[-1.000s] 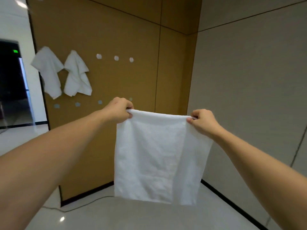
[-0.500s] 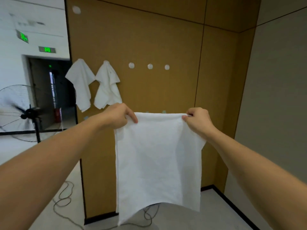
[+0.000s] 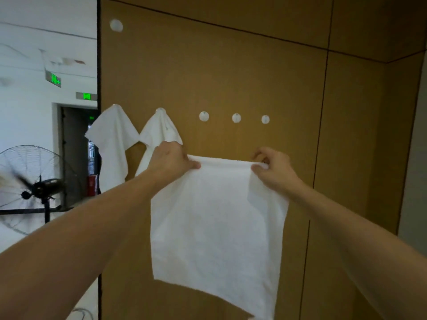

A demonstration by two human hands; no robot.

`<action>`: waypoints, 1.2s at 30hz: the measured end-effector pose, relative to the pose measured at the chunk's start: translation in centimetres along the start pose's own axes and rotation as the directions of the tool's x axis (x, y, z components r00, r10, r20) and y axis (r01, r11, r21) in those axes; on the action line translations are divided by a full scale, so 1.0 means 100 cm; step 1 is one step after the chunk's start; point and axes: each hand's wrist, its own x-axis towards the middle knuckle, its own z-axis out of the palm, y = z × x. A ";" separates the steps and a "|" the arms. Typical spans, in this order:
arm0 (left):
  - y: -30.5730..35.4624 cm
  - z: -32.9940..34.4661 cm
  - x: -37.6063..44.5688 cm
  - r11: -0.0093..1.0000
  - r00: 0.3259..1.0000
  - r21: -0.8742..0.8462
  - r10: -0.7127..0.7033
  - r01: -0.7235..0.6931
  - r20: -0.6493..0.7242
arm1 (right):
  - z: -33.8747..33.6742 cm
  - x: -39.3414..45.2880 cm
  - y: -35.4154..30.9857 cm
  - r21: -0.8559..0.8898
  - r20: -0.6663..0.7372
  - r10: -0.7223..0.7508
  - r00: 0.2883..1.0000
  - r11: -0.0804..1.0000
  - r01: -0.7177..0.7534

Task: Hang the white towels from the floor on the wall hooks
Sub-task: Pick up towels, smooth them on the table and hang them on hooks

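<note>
A white towel [image 3: 217,227] hangs spread in front of me. My left hand [image 3: 172,161] pinches its top left corner and my right hand [image 3: 270,167] pinches its top right corner. On the brown wall panel [image 3: 231,72] behind it, two white towels hang from hooks: one [image 3: 113,139] at the panel's left edge, another [image 3: 159,132] just right of it. Three bare round white hooks follow in the same row: the first [image 3: 204,116], the second [image 3: 236,118], the third [image 3: 265,119]. The held towel's top edge sits a little below them.
A single white hook [image 3: 116,25] sits high on the panel's upper left. A standing fan [image 3: 30,190] spins at the left before a dark doorway [image 3: 78,153]. A grey wall [image 3: 416,158] meets the panel at the right corner. Cables lie on the floor at the bottom left.
The view has swung left and moved nearer to the wall. Both hands have lifted the spread towel closer to the row of hooks.
</note>
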 end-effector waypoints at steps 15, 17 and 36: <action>-0.066 0.122 0.227 0.517 0.699 0.633 0.713 -0.577 0.054 | 0.129 0.270 0.134 -0.501 0.120 -0.554 0.824 0.682 0.532; -0.070 0.130 0.260 0.517 0.711 0.667 0.702 -0.537 0.029 | 0.141 0.311 0.144 -0.465 0.059 -0.665 0.745 0.642 0.610; -0.071 0.251 0.415 0.981 0.861 0.105 0.192 -0.161 -0.471 | 0.291 0.445 0.159 0.221 -0.187 -0.335 0.923 0.901 0.372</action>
